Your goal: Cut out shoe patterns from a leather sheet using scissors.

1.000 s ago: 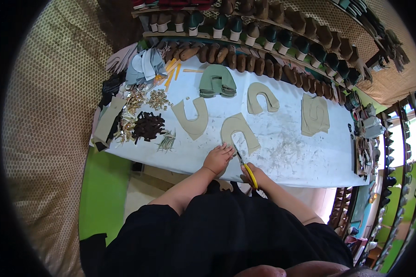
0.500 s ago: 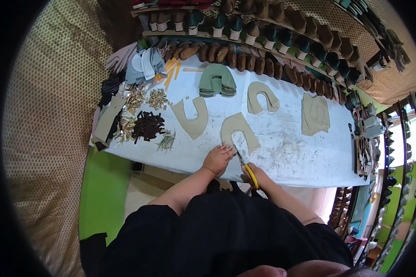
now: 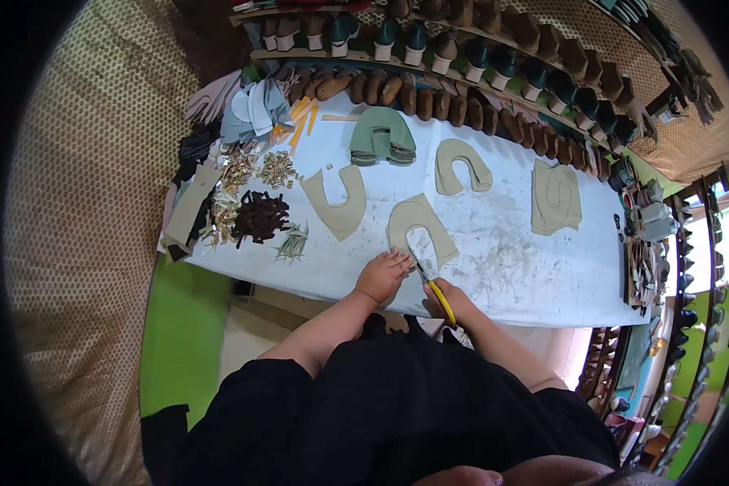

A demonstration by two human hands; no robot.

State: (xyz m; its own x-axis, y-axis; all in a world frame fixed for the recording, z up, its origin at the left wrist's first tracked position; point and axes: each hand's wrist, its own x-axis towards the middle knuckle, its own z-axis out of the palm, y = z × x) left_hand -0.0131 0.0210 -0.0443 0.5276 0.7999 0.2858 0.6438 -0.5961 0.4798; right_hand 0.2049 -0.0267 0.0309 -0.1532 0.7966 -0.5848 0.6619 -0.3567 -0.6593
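Note:
My left hand (image 3: 383, 275) lies flat near the table's front edge, fingers stretched over the lower left end of a beige U-shaped piece (image 3: 417, 219). My right hand (image 3: 452, 301) is closed around the yellow-handled scissors (image 3: 443, 303). Their metal blades point up and left, at the inner edge of that piece beside my left fingertips. How far the blades are apart is too small to make out. Beyond lie another beige U-shaped piece (image 3: 338, 204) on the left and a beige U-shaped stack (image 3: 460, 168) on the right.
A green stack of U-shaped pieces (image 3: 382, 138) sits farther back on the white-covered table (image 3: 535, 279). To the left are dark brown strips (image 3: 261, 217), gold-coloured bits (image 3: 279, 170) and thin green strips (image 3: 293, 243). A beige stack (image 3: 555, 197) lies right. Shoe lasts (image 3: 441, 105) line the back.
In my right hand the scissors have turned slightly, and their yellow handles look closer together. My left hand stays on the beige piece. The whole view has shifted a little.

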